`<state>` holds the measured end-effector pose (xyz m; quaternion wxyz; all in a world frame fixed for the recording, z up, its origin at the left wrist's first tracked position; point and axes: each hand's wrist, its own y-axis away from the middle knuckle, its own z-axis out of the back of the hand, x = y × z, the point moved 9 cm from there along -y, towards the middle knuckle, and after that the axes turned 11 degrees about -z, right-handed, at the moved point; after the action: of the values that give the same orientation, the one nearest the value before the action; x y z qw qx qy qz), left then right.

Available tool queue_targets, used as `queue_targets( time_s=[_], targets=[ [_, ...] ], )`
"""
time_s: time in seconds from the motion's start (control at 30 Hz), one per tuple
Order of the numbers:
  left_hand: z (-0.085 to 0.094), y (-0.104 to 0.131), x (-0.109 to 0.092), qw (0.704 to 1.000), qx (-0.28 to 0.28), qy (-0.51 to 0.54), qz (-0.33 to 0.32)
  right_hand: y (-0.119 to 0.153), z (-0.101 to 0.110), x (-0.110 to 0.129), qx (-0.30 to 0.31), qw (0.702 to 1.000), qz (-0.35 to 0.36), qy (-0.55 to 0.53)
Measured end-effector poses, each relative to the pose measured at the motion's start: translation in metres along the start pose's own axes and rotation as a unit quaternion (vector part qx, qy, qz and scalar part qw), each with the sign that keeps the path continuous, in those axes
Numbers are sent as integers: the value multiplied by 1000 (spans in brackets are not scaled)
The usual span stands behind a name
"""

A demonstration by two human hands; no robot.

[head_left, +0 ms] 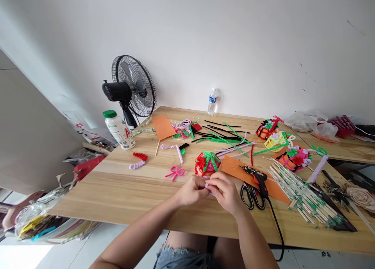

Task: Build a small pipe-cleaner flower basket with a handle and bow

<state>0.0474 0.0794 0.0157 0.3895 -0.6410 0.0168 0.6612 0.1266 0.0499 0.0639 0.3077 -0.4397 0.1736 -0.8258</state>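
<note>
Lilac fuzzy piece, one and mostly hidden by fingers, sits between the two hands above the near middle of the wooden table. Left hand and right hand are both narrowed, their fingertips meeting and pinching it.

Just beyond them sits one red, green and pink fuzzy bundle; to its left lie one pink bow and, farther left, one red-and-lilac coil.

Right of the hands are one glue gun, partly on an orange sheet, and one pair of scissors. Farther right come three decorated fuzzy pieces and a heap of sticks, too many to count.

On the far left are a second orange sheet, one white bottle with a green cap and one fan; one clear bottle stands at the far edge, near the wall.
</note>
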Motion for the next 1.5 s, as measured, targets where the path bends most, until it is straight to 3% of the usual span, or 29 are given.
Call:
queue_targets(
  time_s=[0.2,0.4,0.53,0.63,0.8,0.97,1.07,1.2,1.37,1.5],
  targets=[
    [-5,6,16,993,38,61,90,8,-4,18,4,991,86,107],
    [-1,5,13,993,19,58,97,4,0,7,7,999,25,46],
    [0,7,20,993,10,63,104,6,-3,16,-14,991,68,116],
    [-1,8,21,991,12,73,112,7,0,19,-27,992,76,100],
    [7,1,0,999,-22,1,32,3,6,7,-36,999,14,37],
    [9,0,-6,999,-44,-31,3,4,5,12,-54,995,39,79],
    [13,2,-13,995,-82,-40,-32,2,10,8,-66,997,12,45],
    [20,6,-23,979,-132,-132,-81,2,11,5,-93,995,-2,47],
    [23,11,-20,972,-172,-147,-71,7,10,15,-140,985,43,97],
    [28,14,-26,964,-209,-143,-76,2,13,10,-129,991,-3,38]
  ],
)
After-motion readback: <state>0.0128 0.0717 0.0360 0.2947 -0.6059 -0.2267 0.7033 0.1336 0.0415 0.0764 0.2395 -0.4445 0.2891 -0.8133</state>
